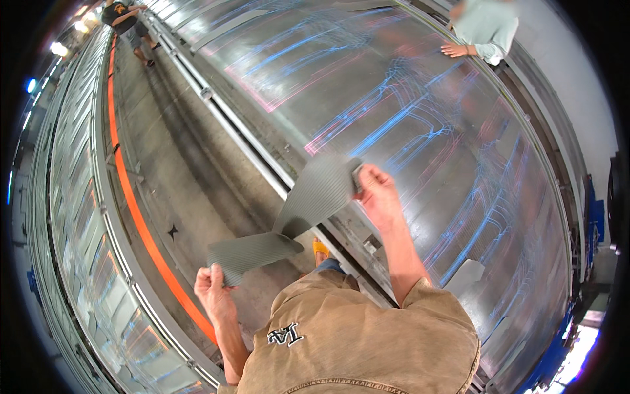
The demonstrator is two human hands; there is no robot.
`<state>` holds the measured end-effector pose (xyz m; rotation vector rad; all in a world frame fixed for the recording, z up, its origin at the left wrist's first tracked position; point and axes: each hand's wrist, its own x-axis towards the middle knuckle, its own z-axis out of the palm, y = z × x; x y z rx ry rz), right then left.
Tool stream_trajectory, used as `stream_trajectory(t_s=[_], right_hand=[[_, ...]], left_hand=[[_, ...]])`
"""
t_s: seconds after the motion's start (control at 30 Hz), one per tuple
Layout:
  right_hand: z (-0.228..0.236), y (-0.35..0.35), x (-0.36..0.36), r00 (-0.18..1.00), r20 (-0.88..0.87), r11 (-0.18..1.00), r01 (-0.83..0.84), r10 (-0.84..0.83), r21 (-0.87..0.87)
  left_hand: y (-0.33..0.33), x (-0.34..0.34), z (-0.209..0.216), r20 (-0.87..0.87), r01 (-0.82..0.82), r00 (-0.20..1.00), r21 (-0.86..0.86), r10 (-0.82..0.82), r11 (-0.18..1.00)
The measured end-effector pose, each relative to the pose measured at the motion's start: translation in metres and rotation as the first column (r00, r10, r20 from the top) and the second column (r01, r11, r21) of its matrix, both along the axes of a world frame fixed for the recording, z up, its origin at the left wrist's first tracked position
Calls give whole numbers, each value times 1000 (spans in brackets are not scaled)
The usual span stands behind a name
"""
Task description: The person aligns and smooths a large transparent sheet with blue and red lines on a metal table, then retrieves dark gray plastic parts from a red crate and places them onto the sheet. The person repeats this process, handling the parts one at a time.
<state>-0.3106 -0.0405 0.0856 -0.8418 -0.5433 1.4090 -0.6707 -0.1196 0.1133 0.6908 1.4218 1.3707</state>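
A grey, finely ribbed sheet piece hangs in front of me, bent into a wide V with a narrow folded middle. My left hand pinches its lower left end between thumb and fingers, over the floor. At the upper right end, my right hand grips the piece with curled fingers, slightly blurred, beside the edge of the large metal table. The sheet spans from one hand to the other and is clear of the tabletop.
Blue and pink lines cover the table. A grey offcut-like piece lies on it, right of my arm. Across it, a person in a pale top rests a hand there. Another person stands far down the aisle. An orange strip borders a second table.
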Motion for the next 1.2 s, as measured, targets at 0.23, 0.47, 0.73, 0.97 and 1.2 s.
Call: stream_trajectory(t_s=[0.23, 0.47, 0.73, 0.97, 1.2], right_hand=[[-70, 35, 139, 806, 483, 845, 488, -341, -217], [-15, 43, 20, 374, 909, 941, 334, -186, 55], [-1, 78, -229, 220, 932, 795, -489, -287, 360], [-6, 183, -280, 421, 891, 876, -350, -168, 331], [14, 294, -233, 804, 594, 995, 76, -25, -60]], left_hand=[[48, 2, 10, 49, -77, 996, -7, 77, 997], [102, -3, 19, 39, 44, 998, -29, -42, 999], [171, -22, 7, 209, 221, 955, -24, -211, 975], [229, -105, 15, 245, 220, 948, -37, -205, 975], [270, -175, -28, 171, 96, 983, -136, -72, 986]])
